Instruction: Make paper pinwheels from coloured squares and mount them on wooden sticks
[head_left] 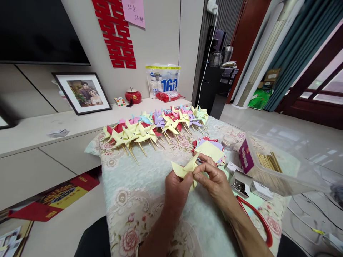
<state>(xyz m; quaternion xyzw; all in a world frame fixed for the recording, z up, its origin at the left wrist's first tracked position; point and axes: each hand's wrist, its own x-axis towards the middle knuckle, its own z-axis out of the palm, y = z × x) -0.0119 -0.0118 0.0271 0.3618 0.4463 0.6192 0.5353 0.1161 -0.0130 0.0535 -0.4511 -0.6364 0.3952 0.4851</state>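
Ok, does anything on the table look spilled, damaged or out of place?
Nothing stands out. The finished pinwheels lie in a tidy row, the paper squares sit stacked, and the sticks stay inside the clear box. Left hand and right hand hold one yellow pinwheel.

Both your forearms come up from the bottom edge and converge at frame centre, bare to the elbow. Your left hand (175,187) is raised, back of hand toward the camera, fingers curled in, thumb and fingertips pinched together at the top. Your right hand (214,180) sits just beside it, touching at the fingertips, knuckles up, wrist bent slightly inward, index finger and thumb pinched toward the left hand. Both hands are closed in a fine pinch, held above the table.
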